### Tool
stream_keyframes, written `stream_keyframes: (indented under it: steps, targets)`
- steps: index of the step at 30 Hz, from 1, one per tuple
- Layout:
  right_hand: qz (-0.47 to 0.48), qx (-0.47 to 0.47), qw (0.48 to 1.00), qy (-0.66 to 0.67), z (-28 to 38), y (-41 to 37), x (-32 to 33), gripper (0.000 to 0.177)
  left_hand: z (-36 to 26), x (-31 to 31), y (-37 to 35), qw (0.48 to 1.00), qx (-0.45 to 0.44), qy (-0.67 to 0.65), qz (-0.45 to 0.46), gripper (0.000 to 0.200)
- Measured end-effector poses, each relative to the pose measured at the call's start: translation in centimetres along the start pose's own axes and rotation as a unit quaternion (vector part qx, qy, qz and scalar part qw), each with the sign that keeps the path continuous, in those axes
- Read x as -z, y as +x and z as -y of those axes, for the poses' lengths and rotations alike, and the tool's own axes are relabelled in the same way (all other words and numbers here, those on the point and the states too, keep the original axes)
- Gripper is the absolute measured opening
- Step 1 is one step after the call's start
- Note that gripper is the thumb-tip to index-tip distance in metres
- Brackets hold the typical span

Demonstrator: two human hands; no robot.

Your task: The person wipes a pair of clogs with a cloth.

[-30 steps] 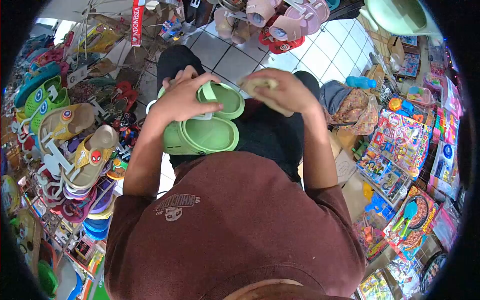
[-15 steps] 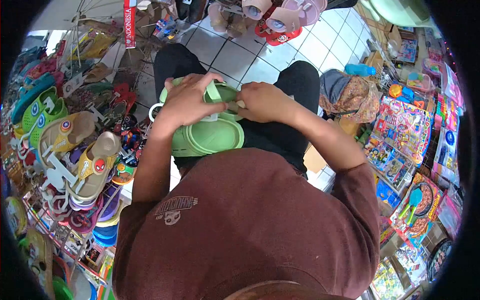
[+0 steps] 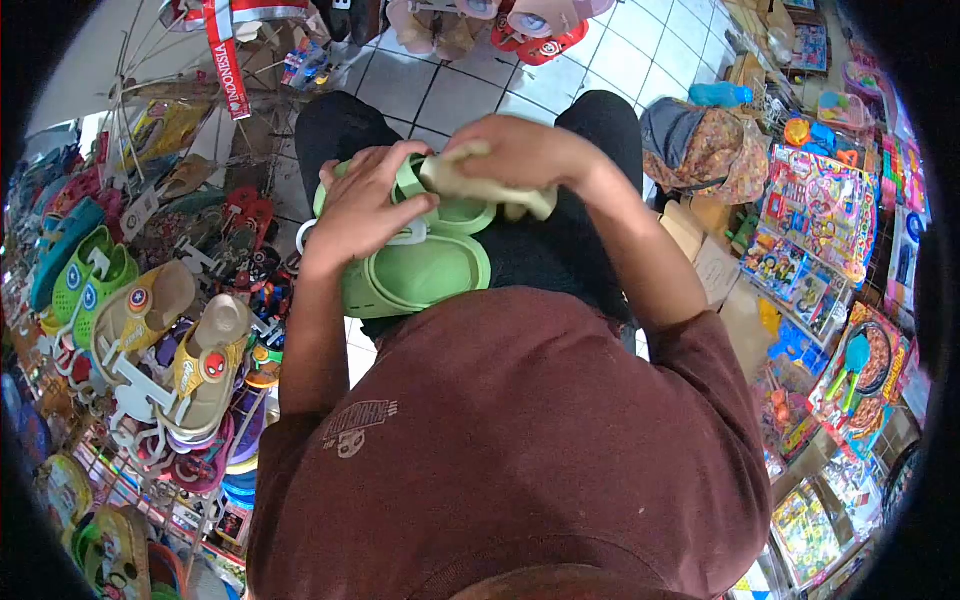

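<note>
A pair of light green clogs [image 3: 425, 272] rests across my lap, joined by a white plastic hanger [image 3: 408, 234]. My left hand [image 3: 362, 205] grips the farther clog, thumb over its strap side and fingers over the toe end. A pale cream cloth [image 3: 478, 183], smeared by motion, is in my right hand [image 3: 520, 150]. The cloth lies at the strap and heel opening of the farther clog. Part of that clog is hidden by my left hand and the cloth.
Racks of sandals [image 3: 215, 365] and green character clogs [image 3: 85, 275] stand close on my left. On my right are packaged toys [image 3: 820, 215], a floral cloth bundle [image 3: 715, 165] and a blue bottle [image 3: 720, 95]. More sandals [image 3: 540, 45] hang ahead above the tiled floor [image 3: 460, 95].
My right hand has lifted slightly and swung over the farther clog, with the cream cloth now showing. My left hand keeps its hold on the clog. The view has shifted a little.
</note>
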State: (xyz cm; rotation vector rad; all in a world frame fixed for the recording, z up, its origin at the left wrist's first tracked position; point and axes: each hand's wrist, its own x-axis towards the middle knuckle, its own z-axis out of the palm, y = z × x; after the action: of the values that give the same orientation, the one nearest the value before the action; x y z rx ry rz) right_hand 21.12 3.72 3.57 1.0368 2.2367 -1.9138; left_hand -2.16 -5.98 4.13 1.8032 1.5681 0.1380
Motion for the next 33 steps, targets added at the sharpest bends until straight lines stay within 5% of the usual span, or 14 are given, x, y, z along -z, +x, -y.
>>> stream_keyframes:
  steps: [2,7,9,12,15,19,20,26,30,33]
  targets:
    - [-0.112,0.109,0.981,-0.119,-2.0,-0.1,1.6,0.035,-0.1,-0.2,-0.1,1.0,-0.004,-0.002,-0.011,0.058]
    - [-0.076,0.179,0.957,-0.214,-2.0,-1.2,-1.9,0.031,-0.4,0.0,-0.2,1.0,-0.004,-0.012,-0.016,0.056]
    - [-0.063,0.019,0.952,-0.3,-2.0,-2.4,-3.6,0.035,-1.0,0.1,-0.4,1.0,-0.001,0.011,-0.01,0.056]
    - [-0.009,-0.04,0.957,-0.286,-0.9,-3.2,-4.1,0.039,-0.9,-0.1,-0.4,1.0,-0.003,0.003,-0.009,0.056]
    - [0.049,-0.038,0.989,-0.131,-1.3,-2.3,-1.0,0.042,-0.5,-0.3,-0.1,1.0,-0.004,-0.008,-0.019,0.056]
    - [-0.124,-0.059,0.937,-0.322,-1.2,-2.6,-4.1,0.045,-1.0,-0.1,0.1,1.0,0.001,0.018,0.002,0.056]
    - [-0.095,-0.078,0.934,-0.334,0.0,-3.2,-4.9,0.044,-1.1,-0.1,0.2,1.0,-0.011,0.028,-0.003,0.056]
    - [0.092,-0.102,0.975,-0.174,-0.1,0.4,-3.7,0.046,-1.5,-0.1,1.0,0.999,-0.003,0.028,0.015,0.055]
    - [0.059,-0.16,0.974,0.15,-0.2,-0.5,-2.4,0.038,0.2,-0.2,1.1,1.0,-0.004,-0.019,-0.004,0.053]
    - [-0.055,-0.037,0.978,0.197,-0.7,-2.5,-0.9,0.039,1.2,0.1,0.3,0.998,-0.003,-0.049,-0.038,0.051]
